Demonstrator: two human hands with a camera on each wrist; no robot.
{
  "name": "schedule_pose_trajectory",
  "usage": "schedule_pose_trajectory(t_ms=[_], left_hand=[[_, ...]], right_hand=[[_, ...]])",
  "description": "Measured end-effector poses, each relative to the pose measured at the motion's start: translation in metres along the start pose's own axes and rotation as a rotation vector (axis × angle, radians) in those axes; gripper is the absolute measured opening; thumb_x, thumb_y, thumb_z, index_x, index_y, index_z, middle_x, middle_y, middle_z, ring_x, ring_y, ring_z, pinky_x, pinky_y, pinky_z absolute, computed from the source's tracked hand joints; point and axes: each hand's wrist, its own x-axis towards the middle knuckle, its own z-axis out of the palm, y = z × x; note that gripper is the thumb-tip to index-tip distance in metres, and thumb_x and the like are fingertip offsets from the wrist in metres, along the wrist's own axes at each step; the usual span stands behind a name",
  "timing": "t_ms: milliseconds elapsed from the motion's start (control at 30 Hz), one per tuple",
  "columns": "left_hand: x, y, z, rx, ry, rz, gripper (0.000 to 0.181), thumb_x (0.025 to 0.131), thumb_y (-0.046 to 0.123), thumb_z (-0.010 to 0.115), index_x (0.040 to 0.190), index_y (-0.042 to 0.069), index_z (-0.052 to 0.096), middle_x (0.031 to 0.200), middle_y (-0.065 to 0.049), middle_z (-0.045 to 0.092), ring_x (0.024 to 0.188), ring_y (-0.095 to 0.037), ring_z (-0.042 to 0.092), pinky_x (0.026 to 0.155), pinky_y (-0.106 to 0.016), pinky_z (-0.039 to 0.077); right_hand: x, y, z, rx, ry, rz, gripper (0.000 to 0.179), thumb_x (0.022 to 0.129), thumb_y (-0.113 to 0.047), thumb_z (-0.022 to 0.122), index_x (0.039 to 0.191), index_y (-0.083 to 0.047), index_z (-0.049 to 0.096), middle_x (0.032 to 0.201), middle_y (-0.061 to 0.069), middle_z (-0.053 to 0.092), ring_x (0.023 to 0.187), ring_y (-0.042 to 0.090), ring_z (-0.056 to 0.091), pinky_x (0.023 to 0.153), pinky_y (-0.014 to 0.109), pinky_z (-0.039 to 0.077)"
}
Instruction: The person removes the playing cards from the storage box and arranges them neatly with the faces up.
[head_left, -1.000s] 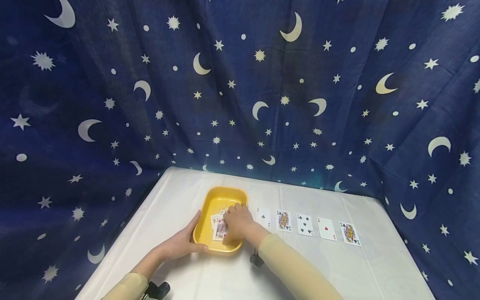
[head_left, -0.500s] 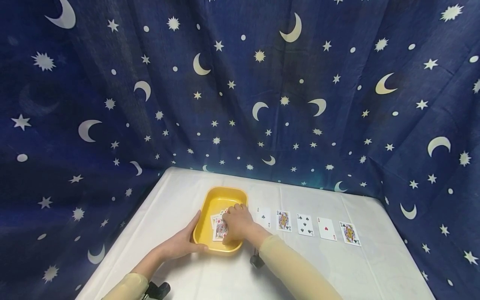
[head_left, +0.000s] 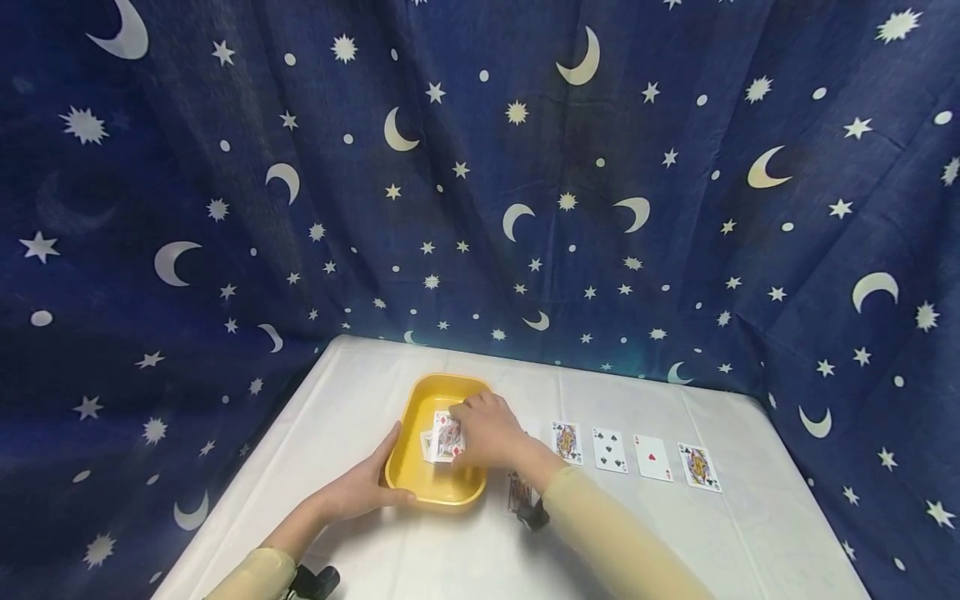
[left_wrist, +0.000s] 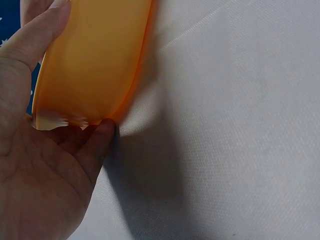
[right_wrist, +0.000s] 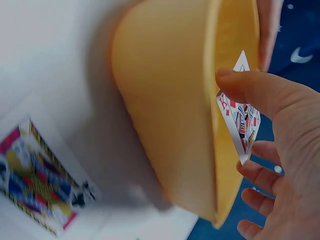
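Observation:
My left hand point(head_left: 363, 486) grips the near left corner of a yellow tray point(head_left: 408, 473), its thumb and fingers round the wall. In the left wrist view, that hand point(left_wrist: 47, 150) holds the tray's side point(left_wrist: 100, 60). My right hand point(head_left: 491, 433) is over the tray's right side and pinches a king of diamonds point(head_left: 447, 437) between thumb and fingers. The right wrist view shows the card point(right_wrist: 240, 117) tilted, near the tray rim, with the right hand point(right_wrist: 285, 135) partly covering it. Another playing card point(head_left: 427, 444) lies in the tray, mostly hidden by the king.
To the right lies a row of face-up cards: an ace of clubs point(head_left: 532, 427) partly covered by my hand, a club face card point(head_left: 567, 442), a spade card point(head_left: 610, 450), an ace of hearts point(head_left: 652, 457) and another face card point(head_left: 700, 467). A white cloth covers the table point(head_left: 420, 550).
My right hand has lifted the king of diamonds from the other cards in the tray, moving slightly up and right. The left hand and tray stay in place.

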Motion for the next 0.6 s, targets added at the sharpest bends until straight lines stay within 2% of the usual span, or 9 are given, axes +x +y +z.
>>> schedule_pose_trajectory(t_ms=[267, 400, 600], left_hand=[[0.0, 0.003, 0.001, 0.007, 0.008, -0.007, 0.127, 0.079, 0.04, 0.089, 0.166, 0.016, 0.0, 0.171, -0.015, 0.005, 0.154, -0.039, 0.011, 0.121, -0.06, 0.012], [-0.001, 0.004, 0.001, 0.005, 0.007, -0.015, 0.128, 0.078, 0.041, 0.089, 0.166, 0.016, -0.001, 0.171, -0.015, 0.005, 0.154, -0.039, 0.01, 0.121, -0.06, 0.011], [-0.001, 0.003, 0.001, -0.001, 0.009, -0.014, 0.127, 0.079, 0.04, 0.089, 0.166, 0.016, -0.001, 0.17, -0.016, 0.004, 0.154, -0.04, 0.01, 0.121, -0.061, 0.01]], right_hand=[[-0.022, 0.026, -0.025, 0.086, 0.059, 0.041, 0.093, 0.069, -0.06, 0.088, 0.147, -0.019, 0.056, 0.143, 0.004, 0.054, 0.133, 0.025, 0.041, 0.118, 0.047, 0.029], [-0.036, 0.043, -0.032, 0.079, 0.088, 0.067, 0.093, 0.069, -0.06, 0.087, 0.147, -0.02, 0.056, 0.14, 0.004, 0.055, 0.133, 0.026, 0.042, 0.117, 0.048, 0.031], [-0.058, 0.067, -0.037, 0.073, 0.13, 0.101, 0.091, 0.068, -0.053, 0.091, 0.144, -0.017, 0.058, 0.135, 0.006, 0.057, 0.13, 0.029, 0.044, 0.113, 0.05, 0.035]])
